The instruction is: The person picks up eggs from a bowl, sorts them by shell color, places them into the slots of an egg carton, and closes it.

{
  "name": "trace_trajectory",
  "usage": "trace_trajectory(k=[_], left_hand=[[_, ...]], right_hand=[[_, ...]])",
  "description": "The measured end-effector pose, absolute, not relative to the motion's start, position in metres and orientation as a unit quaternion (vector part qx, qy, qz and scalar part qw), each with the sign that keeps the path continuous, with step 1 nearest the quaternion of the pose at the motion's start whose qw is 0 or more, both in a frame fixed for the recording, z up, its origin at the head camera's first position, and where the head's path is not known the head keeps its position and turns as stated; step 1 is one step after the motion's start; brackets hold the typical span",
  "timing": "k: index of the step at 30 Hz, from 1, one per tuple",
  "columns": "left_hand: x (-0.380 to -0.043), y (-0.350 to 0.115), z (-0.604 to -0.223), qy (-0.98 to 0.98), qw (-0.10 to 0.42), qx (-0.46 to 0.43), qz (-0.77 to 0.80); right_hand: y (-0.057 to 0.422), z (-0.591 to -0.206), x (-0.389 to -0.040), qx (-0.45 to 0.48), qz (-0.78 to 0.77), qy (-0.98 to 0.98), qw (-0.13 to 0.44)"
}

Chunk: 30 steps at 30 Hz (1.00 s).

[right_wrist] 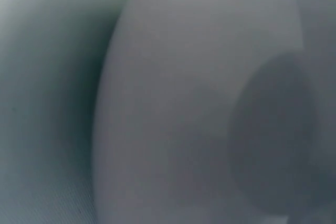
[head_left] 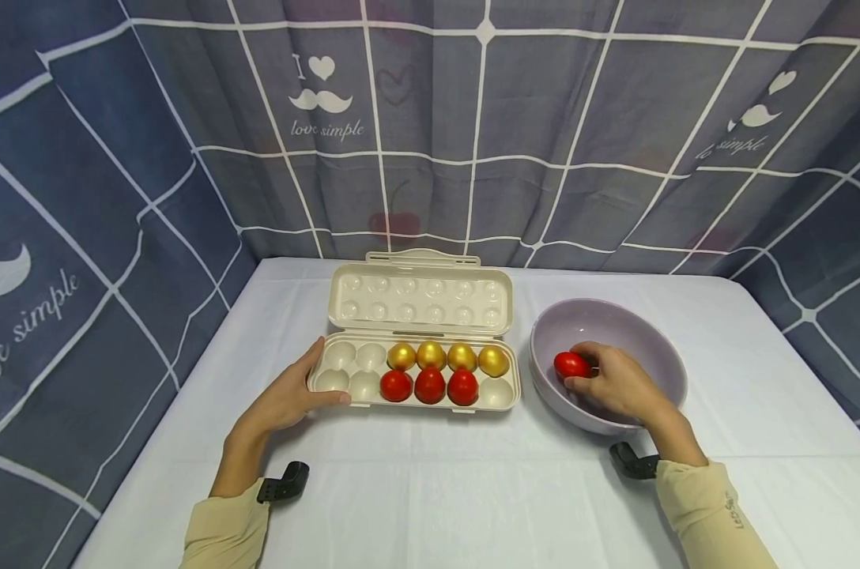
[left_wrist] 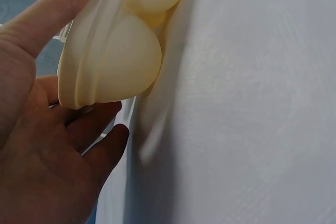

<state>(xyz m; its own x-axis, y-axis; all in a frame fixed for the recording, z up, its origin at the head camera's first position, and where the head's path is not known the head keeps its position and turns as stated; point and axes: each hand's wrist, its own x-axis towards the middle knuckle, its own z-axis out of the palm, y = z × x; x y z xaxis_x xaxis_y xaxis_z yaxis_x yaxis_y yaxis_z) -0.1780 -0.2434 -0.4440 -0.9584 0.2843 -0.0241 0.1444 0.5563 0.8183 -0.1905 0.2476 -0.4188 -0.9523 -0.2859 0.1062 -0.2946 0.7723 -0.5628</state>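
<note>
An egg carton (head_left: pixel 497 395) of cream plastic lies with its lid (head_left: pixel 420 296) folded back. Several gold eggs (head_left: pixel 431 356) sit in its back row, and three red eggs (head_left: pixel 430 386) in its front row. My left hand (head_left: pixel 288 395) grips the carton's left end, thumb along the front edge; the left wrist view shows the fingers around the rounded underside of the cups (left_wrist: pixel 118 59). Inside the lilac bowl (head_left: pixel 654 348), my right hand (head_left: pixel 615 382) pinches another red egg (head_left: pixel 571 365) between thumb and fingers. Only the bowl's blurred outer wall (right_wrist: pixel 173 103) fills the right wrist view.
A white cloth (head_left: pixel 458 490) covers the table under the carton and bowl. Behind it and along both sides hangs a grey-blue checked curtain (head_left: pixel 430 103). Each wrist carries a black camera mount, one by the left sleeve (head_left: pixel 284 482), one by the right (head_left: pixel 632 461).
</note>
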Motion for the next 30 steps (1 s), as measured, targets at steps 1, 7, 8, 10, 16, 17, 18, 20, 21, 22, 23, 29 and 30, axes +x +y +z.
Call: trace_trajectory(k=[1, 7, 8, 10, 16, 17, 18, 20, 21, 22, 23, 29, 30], left_hand=[[-0.178, -0.2436, -0.4441, 0.879, 0.077, 0.121, 0.454], [-0.1779, -0.2442, -0.4454, 0.878, 0.077, 0.124, 0.456], [-0.1778, -0.2441, -0.4456, 0.877, 0.076, 0.125, 0.458], [-0.1774, -0.2438, -0.4455, 0.876, 0.077, 0.125, 0.459], [-0.1775, -0.2434, -0.4431, 0.877, 0.078, 0.118, 0.458], [-0.1777, -0.2434, -0.4431, 0.877, 0.079, 0.119, 0.459], [-0.1778, -0.2431, -0.443, 0.876, 0.078, 0.12, 0.46], [-0.1782, -0.243, -0.4432, 0.875, 0.077, 0.123, 0.461], [-0.1782, -0.2431, -0.4433, 0.876, 0.076, 0.123, 0.461], [-0.1783, -0.2433, -0.4435, 0.876, 0.077, 0.122, 0.461], [-0.1783, -0.2434, -0.4436, 0.876, 0.077, 0.121, 0.46], [-0.1789, -0.2436, -0.444, 0.879, 0.078, 0.116, 0.456], [-0.179, -0.2436, -0.4441, 0.879, 0.079, 0.116, 0.456]], right_hand=[[0.2475, -0.4188, -0.1904, 0.15, 0.305, -0.94, 0.011], [0.2462, -0.4173, -0.187, 0.132, 0.347, -0.928, 0.046], [0.2461, -0.4164, -0.186, 0.129, 0.349, -0.927, 0.053], [0.2458, -0.4145, -0.1845, 0.124, 0.352, -0.925, 0.064], [0.2467, -0.4126, -0.1855, 0.123, 0.359, -0.922, 0.079], [0.2469, -0.4127, -0.1857, 0.123, 0.361, -0.921, 0.079], [0.2469, -0.4127, -0.1858, 0.122, 0.364, -0.92, 0.079], [0.2469, -0.413, -0.1862, 0.118, 0.371, -0.918, 0.08], [0.2467, -0.4129, -0.1862, 0.116, 0.376, -0.916, 0.081], [0.2463, -0.4127, -0.1859, 0.114, 0.381, -0.914, 0.083], [0.246, -0.4125, -0.1855, 0.112, 0.387, -0.911, 0.085], [0.2439, -0.4101, -0.182, 0.106, 0.418, -0.896, 0.108], [0.2435, -0.4098, -0.1817, 0.104, 0.42, -0.894, 0.112]])
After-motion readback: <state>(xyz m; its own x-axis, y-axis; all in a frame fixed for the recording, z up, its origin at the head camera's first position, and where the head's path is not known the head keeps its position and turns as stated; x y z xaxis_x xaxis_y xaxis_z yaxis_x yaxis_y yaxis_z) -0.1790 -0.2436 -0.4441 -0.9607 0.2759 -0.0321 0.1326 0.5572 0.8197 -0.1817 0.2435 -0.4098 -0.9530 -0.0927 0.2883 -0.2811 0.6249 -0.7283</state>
